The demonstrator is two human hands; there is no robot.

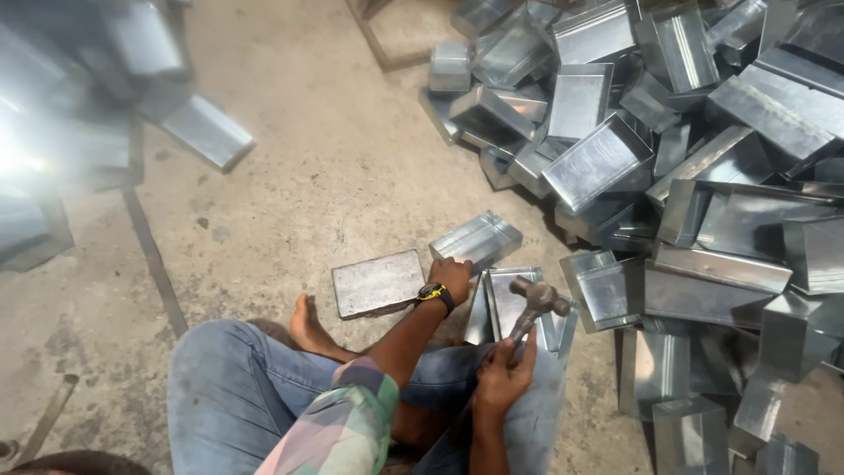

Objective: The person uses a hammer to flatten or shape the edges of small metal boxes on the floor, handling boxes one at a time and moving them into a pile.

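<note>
Sitting on the concrete floor (290,158), a person in blue jeans works with both hands in front of the knees. Left hand (452,274), wearing a dark wristwatch (435,294), rests with its fingers curled over the near edge of a shiny sheet-metal box (477,239), which lies on the floor just beside a flat grey metal block (378,282). Right hand (505,374) is closed around the handle of a hammer (532,308), whose head hangs over an open metal tray (514,299) close to the knees. Right of these, a large heap of similar metal boxes (668,132) covers the floor. One bare foot (309,327) lies near the block.
</note>
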